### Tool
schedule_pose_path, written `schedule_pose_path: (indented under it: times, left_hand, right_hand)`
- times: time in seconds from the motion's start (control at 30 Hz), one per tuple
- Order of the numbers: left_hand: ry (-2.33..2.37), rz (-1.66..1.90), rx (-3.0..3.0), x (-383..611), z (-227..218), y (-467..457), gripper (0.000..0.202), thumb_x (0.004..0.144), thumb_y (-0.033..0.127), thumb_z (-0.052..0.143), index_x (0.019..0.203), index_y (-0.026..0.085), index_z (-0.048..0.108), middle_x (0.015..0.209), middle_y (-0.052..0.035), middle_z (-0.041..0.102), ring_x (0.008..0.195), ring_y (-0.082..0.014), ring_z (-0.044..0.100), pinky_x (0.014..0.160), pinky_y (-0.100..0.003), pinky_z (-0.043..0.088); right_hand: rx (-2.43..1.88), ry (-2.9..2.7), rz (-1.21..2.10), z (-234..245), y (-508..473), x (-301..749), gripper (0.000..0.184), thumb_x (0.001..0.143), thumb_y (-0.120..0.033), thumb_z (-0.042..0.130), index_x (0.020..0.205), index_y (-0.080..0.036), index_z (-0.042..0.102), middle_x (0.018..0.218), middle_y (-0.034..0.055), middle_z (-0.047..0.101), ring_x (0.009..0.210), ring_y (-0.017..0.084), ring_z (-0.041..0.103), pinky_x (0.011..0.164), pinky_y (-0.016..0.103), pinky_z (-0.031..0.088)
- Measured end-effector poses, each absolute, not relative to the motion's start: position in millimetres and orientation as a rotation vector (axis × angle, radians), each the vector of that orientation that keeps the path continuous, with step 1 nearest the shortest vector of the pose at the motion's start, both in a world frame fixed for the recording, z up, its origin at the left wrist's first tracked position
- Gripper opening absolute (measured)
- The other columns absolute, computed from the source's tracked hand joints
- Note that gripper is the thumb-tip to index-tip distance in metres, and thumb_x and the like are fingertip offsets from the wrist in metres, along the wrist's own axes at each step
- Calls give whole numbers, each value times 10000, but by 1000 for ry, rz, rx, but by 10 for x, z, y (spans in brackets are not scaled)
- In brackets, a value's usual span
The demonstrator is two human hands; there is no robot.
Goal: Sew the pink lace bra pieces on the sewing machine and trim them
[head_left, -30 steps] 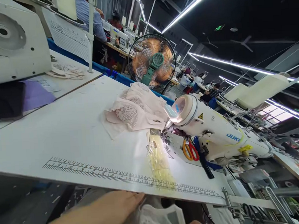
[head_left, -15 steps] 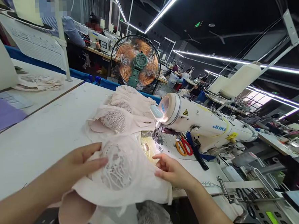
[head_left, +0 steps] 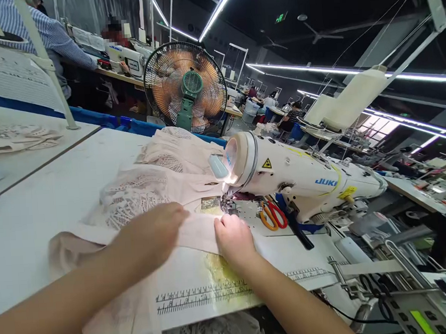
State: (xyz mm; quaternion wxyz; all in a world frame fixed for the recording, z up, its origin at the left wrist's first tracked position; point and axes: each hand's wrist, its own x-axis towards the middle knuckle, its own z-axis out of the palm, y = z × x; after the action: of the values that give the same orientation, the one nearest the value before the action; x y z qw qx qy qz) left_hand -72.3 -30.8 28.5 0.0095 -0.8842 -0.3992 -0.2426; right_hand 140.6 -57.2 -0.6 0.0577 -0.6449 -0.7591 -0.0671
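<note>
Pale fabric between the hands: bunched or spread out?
Spread out: the pale fabric runs smooth from left hand to right hand.

Room is lit by ceiling tube lights (head_left: 219,12); ceiling (head_left: 349,3) is left dark. Needle area (head_left: 228,204) is brightened by a glow at the sewing machine (head_left: 302,169). Left hand (head_left: 157,234) is motion-blurred, window (head_left: 379,126) is blown out, edges are stretched; far background (head_left: 268,104) seems softened.

We count two hands, one left hand (head_left: 161,231) and one right hand (head_left: 235,239). Nearby, we see one sewing machine (head_left: 302,169), one big round fan (head_left: 192,83), one yellow triangle (head_left: 267,163), one orange handle (head_left: 263,220) and one red handle (head_left: 284,219). We can't count the bunched lacy clothes (head_left: 130,195).
</note>
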Motion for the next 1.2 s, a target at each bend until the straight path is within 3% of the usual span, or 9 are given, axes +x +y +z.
schedule_pose_path:
  times: [0.1,0.23,0.37,0.57,1.2]
  left_hand:
    - [-896,-516,-3037,-210,105,-335,344,865,56,386,1054,169,650,1067,-79,677,986,-206,613,832,-313,500]
    - [-836,-289,-2998,39,20,-188,213,913,202,494,1019,133,665,988,-93,668,894,-240,601,728,-358,462]
    - [-842,-203,-2882,55,46,-99,282,920,306,534,1106,126,648,1039,-99,658,908,-244,585,674,-360,407]
    - [-943,-184,-2810,151,5,14,293,906,318,535,1107,138,650,1081,-113,650,941,-248,573,691,-351,389]
    - [-925,-236,-2847,182,-29,311,325,912,314,502,1153,144,638,1040,-113,647,958,-263,583,740,-364,434]
  right_hand:
    - [-1906,-2365,-253,-22,-659,1451,192,819,-54,543,913,-162,671,814,100,621,762,231,564,616,305,442]
    - [-1800,-2424,-227,-47,-806,1557,224,856,-91,499,986,-166,665,943,119,653,815,238,591,658,328,501]
    - [-1605,-2399,-171,-136,-1001,1702,273,873,-123,460,1080,-145,637,1129,149,645,994,264,594,808,389,537]
    - [-1442,-2217,-204,-257,-1241,1852,316,903,-149,400,1127,-120,621,1169,156,663,1068,296,600,873,454,544]
    - [-1421,-2221,-134,-297,-1128,1751,314,901,-161,438,1153,-90,611,1243,172,634,1153,296,575,969,451,516]
